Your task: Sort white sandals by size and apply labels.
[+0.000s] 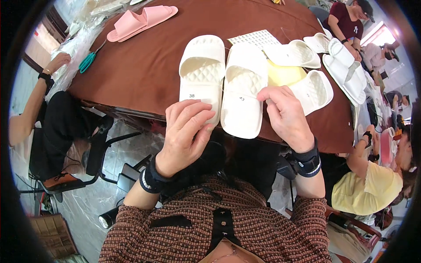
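Note:
Two white slide sandals lie side by side on the brown table in front of me. The left sandal has a small label near its heel. The right sandal also carries a small label. My left hand rests at the heel of the left sandal, fingers curled and touching its edge. My right hand sits at the right edge of the right sandal, fingertips pinched together; whether they hold anything is hidden.
More white sandals and a yellow sheet lie to the right, with a sticker sheet behind. A pink sandal pair and teal scissors lie far left. People sit on both sides.

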`<control>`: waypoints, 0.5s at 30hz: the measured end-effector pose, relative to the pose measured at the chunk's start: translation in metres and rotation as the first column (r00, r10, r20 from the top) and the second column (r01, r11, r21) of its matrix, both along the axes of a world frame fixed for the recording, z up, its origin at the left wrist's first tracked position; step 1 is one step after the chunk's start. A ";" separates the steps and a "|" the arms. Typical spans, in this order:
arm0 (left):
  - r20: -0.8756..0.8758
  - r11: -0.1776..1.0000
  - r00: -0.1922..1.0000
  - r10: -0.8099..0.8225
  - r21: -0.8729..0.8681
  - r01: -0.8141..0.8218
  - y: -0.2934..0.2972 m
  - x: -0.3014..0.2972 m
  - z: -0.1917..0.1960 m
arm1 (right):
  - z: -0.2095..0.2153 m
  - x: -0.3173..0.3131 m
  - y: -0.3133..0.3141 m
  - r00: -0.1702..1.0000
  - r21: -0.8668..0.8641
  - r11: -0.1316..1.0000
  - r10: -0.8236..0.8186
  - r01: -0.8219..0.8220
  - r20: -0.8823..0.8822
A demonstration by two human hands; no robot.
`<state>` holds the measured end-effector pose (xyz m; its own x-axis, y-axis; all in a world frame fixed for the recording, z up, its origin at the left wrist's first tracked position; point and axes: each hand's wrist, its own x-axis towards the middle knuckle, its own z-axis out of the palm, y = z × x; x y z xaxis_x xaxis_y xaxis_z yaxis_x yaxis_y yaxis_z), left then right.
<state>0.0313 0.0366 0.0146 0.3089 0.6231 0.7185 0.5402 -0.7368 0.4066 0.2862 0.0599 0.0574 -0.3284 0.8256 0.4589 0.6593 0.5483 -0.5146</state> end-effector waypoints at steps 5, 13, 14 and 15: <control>-0.078 1.000 0.997 0.001 0.006 -0.001 -0.003 0.010 0.010 | -0.002 -0.006 0.005 0.993 -0.022 0.993 0.115 -0.115 -0.016; -0.281 0.986 0.958 -0.055 -0.166 0.008 0.008 0.020 0.029 | -0.005 -0.019 0.018 0.990 0.003 0.996 0.088 -0.088 -0.112; -0.277 0.986 0.959 -0.057 -0.168 0.010 0.008 0.021 0.030 | -0.007 -0.019 0.018 0.990 0.001 0.996 0.089 -0.090 -0.111; -0.295 0.984 0.954 -0.053 -0.180 -0.001 0.010 0.021 0.031 | -0.007 -0.019 0.019 0.990 -0.002 0.996 0.090 -0.091 -0.107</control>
<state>0.0524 0.0462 0.0457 0.5098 0.7200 0.4708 0.6381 -0.6835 0.3545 0.2673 0.0785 0.0506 -0.3516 0.7976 0.4901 0.5480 0.5998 -0.5830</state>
